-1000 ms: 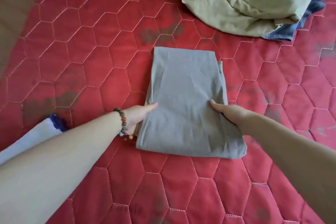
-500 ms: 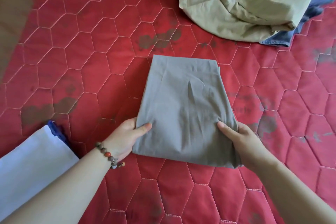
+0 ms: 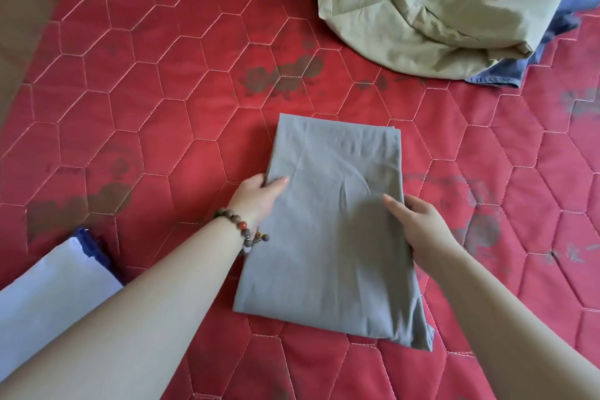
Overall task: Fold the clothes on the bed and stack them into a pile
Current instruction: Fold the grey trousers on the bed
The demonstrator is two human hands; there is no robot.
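A folded grey garment (image 3: 334, 224) lies as a long rectangle in the middle of the red quilted bed (image 3: 162, 127). My left hand (image 3: 256, 201), with a bead bracelet at the wrist, grips its left edge, thumb on top and fingers underneath. My right hand (image 3: 418, 227) grips the right edge the same way. Both hands hold the garment at about mid-length. At the far right lies a crumpled khaki garment (image 3: 431, 6) on top of a blue one (image 3: 552, 52).
A white folded cloth with a dark blue edge (image 3: 55, 289) lies at the near left, partly under my left forearm. A blurred brown surface (image 3: 19, 26) runs along the bed's left side.
Both hands have slid from the garment's near end up its sides to mid-length. The grey garment now lies nearer to me and slightly slanted in view.
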